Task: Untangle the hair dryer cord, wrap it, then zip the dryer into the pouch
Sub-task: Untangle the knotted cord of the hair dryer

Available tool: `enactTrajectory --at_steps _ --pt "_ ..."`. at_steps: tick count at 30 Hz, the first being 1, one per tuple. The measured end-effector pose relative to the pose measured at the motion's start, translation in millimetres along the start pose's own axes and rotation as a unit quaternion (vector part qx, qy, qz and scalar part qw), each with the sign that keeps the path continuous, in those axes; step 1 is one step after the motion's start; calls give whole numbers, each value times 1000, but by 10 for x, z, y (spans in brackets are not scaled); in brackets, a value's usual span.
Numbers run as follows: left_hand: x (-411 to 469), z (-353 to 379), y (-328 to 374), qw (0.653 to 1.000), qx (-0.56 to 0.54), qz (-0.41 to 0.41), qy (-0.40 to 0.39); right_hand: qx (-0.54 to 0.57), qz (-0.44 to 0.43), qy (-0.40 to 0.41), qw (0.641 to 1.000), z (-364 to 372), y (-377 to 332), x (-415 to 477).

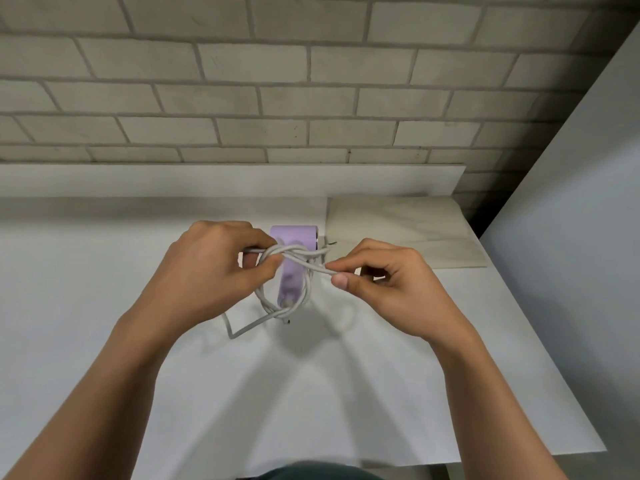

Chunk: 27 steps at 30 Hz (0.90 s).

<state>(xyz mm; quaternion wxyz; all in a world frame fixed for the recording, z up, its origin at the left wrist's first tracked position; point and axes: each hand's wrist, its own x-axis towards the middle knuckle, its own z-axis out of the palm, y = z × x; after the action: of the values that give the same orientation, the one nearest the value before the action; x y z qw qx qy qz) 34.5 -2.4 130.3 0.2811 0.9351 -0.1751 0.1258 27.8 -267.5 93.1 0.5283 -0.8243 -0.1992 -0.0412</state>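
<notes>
Working over a white table point(69, 289) with both hands raised close together above it. Pinching a loop of the grey cord point(306, 285) with the left hand point(204, 271), thumb pressed against curled fingers at the top of the tangle. Pinching a single strand of the same cord with the right hand point(391, 289), thumb tip and forefinger closed tight on it, the other fingers curled loosely behind. Holding that strand taut from the knot across to the right. Wound in several turns around the handle of the lilac hair dryer point(294, 237), crossing itself up by the barrel and again down at the handle's end, then trailing off to the lower left in a bent length along the table. Placed between the two hands, barrel farthest away and handle pointing back toward the person; seemingly resting on the table, though hard to tell under the coils. Lying flat beyond the right hand, near the table's far right corner and close beside the dryer's barrel: a beige pouch point(398, 230). Backed by a pale brick wall point(311, 98), flanked on the right by a plain white panel point(571, 202). Showing at the bottom edge, a strip of dark green clothing point(311, 474).
</notes>
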Motion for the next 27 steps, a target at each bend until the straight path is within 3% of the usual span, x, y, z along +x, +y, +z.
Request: enactTrajectory --at_steps 8,13,16,20,27 --pt "120 39 73 998 -26 48 -32 79 72 115 988 259 -41 -127" --pt "228 139 128 998 -18 37 -44 -6 54 120 991 195 -57 -174" --pt "275 208 189 997 19 40 -67 -82 57 90 991 36 -51 -190" --pt "295 377 293 990 48 55 -117 -206 70 -29 976 -152 32 -205" --pt "267 687 302 987 -48 24 -151 -215 71 -42 973 -281 227 -290"
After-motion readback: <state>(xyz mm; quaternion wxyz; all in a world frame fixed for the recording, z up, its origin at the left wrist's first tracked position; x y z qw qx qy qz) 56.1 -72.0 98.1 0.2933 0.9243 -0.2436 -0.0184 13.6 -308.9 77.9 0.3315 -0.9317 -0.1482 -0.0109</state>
